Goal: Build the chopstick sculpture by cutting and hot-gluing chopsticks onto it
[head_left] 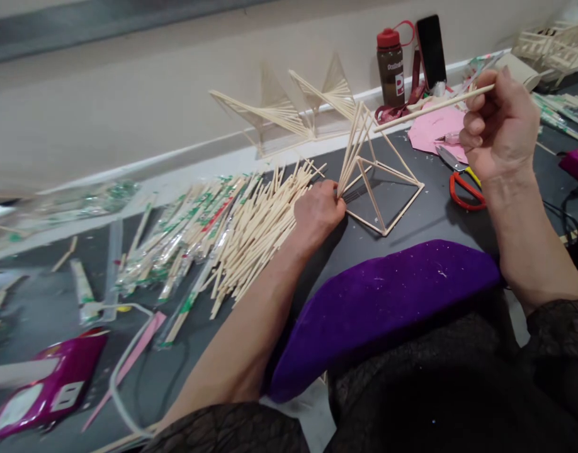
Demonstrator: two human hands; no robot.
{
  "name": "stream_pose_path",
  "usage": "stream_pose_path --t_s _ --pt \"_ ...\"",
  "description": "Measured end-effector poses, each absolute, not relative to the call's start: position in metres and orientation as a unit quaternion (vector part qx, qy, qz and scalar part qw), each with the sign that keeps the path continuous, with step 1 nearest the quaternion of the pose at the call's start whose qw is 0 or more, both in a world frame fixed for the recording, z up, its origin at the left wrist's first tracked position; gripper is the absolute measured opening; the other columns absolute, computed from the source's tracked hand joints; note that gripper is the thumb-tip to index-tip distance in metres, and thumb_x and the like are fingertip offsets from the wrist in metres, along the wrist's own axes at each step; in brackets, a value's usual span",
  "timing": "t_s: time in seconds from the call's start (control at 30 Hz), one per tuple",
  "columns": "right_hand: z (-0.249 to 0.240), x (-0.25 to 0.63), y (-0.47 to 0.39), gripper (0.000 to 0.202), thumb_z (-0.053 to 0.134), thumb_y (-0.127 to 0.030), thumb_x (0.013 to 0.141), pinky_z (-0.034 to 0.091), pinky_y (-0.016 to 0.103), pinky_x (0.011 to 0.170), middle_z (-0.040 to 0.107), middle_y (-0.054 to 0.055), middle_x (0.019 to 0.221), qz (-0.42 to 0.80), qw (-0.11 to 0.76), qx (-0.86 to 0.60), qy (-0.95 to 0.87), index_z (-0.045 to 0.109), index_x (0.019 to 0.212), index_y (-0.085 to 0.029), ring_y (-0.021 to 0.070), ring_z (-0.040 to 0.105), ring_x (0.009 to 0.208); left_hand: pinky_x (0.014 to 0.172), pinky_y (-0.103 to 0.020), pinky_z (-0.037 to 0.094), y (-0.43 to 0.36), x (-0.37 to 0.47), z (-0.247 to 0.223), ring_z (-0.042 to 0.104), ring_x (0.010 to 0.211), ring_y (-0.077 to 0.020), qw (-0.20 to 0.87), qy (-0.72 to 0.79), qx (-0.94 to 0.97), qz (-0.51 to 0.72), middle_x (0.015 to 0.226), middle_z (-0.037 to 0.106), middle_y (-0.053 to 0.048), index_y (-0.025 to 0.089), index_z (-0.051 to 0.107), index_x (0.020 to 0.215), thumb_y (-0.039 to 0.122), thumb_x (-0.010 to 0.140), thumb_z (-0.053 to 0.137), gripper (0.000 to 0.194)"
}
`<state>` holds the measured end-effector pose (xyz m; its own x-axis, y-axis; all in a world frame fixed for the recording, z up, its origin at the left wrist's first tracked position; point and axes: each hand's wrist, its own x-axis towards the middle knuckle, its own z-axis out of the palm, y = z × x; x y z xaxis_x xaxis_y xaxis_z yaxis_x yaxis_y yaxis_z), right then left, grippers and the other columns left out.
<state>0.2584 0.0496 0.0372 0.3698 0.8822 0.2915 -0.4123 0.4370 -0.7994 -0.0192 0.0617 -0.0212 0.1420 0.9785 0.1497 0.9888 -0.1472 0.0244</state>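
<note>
A wooden stick frame (396,214) stands on the dark table, with a fan of sticks rising from its left corner. My left hand (320,211) has its fingers closed on that corner of the frame. Raised at the right, my right hand (501,126) pinches one end of a single stick (430,108), whose other end reaches to near the top of the frame. Left of my left hand lies a large pile of loose sticks (255,233).
Two finished-looking stick structures (279,116) stand by the wall. Behind are a bottle (391,72) and a phone (430,53). Red-handled scissors (466,192) lie near my right wrist. Wrapped sticks (175,236) and a purple device (53,384) are left; a purple cushion (388,302) is in front.
</note>
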Motion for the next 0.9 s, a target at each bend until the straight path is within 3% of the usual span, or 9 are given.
stream_pose_path --t_s 0.1,0.3,0.77,0.9 --pt "0.038 0.258 0.050 0.031 0.071 -0.057 0.071 0.021 0.027 0.038 0.062 -0.002 0.066 0.423 0.760 -0.322 -0.373 0.062 0.074 -0.028 0.0104 0.042 0.050 0.080 -0.040 0.048 0.049 -0.018 -0.020 0.065 0.098 -0.0293 0.056 -0.673 -0.736 -0.052 0.111 0.070 -0.015 0.016 0.060 0.120 0.027 0.090 0.044 0.035" --pt "0.036 0.261 0.051 0.030 0.074 -0.054 0.065 0.023 0.028 0.039 0.062 -0.002 0.066 0.429 0.734 -0.348 -0.396 0.058 0.075 -0.031 0.0139 0.045 0.053 0.083 -0.043 0.049 0.041 -0.009 -0.018 0.066 0.102 -0.0342 0.050 -0.683 -0.727 -0.037 0.112 0.070 -0.018 0.015 0.052 0.129 0.033 0.090 0.044 0.044" --pt "0.037 0.259 0.049 0.025 0.072 -0.049 0.071 0.019 0.028 0.040 0.063 -0.001 0.066 0.433 0.755 -0.310 -0.382 0.059 0.075 -0.028 0.0120 0.042 0.049 0.084 -0.039 0.050 0.027 -0.012 -0.013 0.068 0.096 -0.0284 -0.018 -0.661 -0.749 -0.043 0.097 0.075 -0.013 0.014 0.049 0.136 0.033 0.087 0.052 0.052" --pt "0.035 0.260 0.052 0.030 0.069 -0.056 0.074 0.020 0.028 0.040 0.061 -0.001 0.063 0.443 0.747 -0.321 -0.376 0.058 0.077 -0.028 0.0126 0.045 0.050 0.085 -0.040 0.049 0.027 -0.015 -0.013 0.068 0.097 -0.0294 -0.008 -0.662 -0.748 -0.058 0.096 0.075 -0.013 0.014 0.051 0.136 0.033 0.087 0.051 0.052"
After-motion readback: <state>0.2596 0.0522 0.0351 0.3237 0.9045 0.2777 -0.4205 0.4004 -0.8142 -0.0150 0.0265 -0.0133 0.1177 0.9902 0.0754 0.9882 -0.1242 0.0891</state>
